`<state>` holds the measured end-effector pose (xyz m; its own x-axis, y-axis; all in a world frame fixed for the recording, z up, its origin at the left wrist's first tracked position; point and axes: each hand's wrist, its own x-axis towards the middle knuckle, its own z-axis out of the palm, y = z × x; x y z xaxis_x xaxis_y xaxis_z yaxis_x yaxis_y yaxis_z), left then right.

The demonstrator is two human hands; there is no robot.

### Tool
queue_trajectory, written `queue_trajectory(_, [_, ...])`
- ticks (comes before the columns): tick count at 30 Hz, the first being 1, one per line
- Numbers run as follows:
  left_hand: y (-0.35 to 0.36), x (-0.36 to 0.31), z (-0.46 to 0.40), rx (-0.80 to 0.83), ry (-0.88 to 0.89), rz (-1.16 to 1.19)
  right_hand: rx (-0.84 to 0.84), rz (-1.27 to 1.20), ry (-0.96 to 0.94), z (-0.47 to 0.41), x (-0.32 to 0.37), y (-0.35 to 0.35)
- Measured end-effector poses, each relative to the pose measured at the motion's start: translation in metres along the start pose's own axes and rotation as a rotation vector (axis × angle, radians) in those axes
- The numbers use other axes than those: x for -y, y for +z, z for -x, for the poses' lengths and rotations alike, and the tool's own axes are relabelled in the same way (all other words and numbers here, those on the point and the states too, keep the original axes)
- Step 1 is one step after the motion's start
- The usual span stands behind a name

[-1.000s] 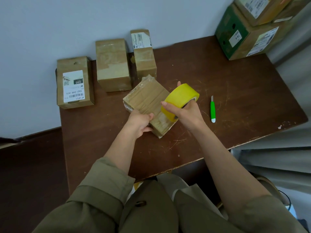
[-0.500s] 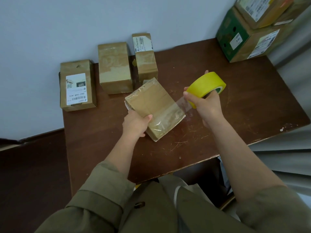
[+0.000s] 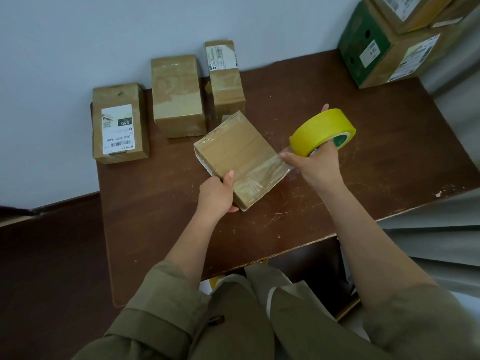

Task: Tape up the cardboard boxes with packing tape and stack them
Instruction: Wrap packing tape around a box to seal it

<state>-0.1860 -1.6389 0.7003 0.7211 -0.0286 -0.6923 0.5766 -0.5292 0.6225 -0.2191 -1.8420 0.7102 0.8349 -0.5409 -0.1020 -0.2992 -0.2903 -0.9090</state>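
A labelled cardboard box (image 3: 120, 123) is lying at the far-left edge of the brown wooden table (image 3: 389, 162), overhanging it slightly. Just to its right, a plain taped box (image 3: 178, 96) and a narrow box with a shipping label (image 3: 225, 79) are standing against the wall, near each other but apart. In front of them, the flat box being taped (image 3: 237, 157) is lying at an angle on the table. The left hand (image 3: 217, 194) is gripping its near-left corner, thumb lying on the top face and fingers curling underneath. A strip of clear tape (image 3: 267, 168) is running across the box's near end to the yellow tape roll (image 3: 322, 131). The right hand (image 3: 318, 167) is holding that roll just beside the box, fingers hooking through the core and thumb pressing the roll's outside. At the far-right corner, a green-sided carton (image 3: 363, 48) is carrying more labelled cartons (image 3: 405, 14).
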Motion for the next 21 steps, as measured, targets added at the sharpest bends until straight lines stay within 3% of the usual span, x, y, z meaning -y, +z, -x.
queue_trajectory(6, [0.0, 0.003, -0.002, -0.075, 0.117, -0.224, 0.004, 0.002, 0.033, -0.004, 0.005, -0.001])
queue_trajectory(21, [0.001, 0.0, -0.004, -0.063, 0.151, -0.269, -0.048, 0.145, -0.076, 0.001, 0.018, 0.0])
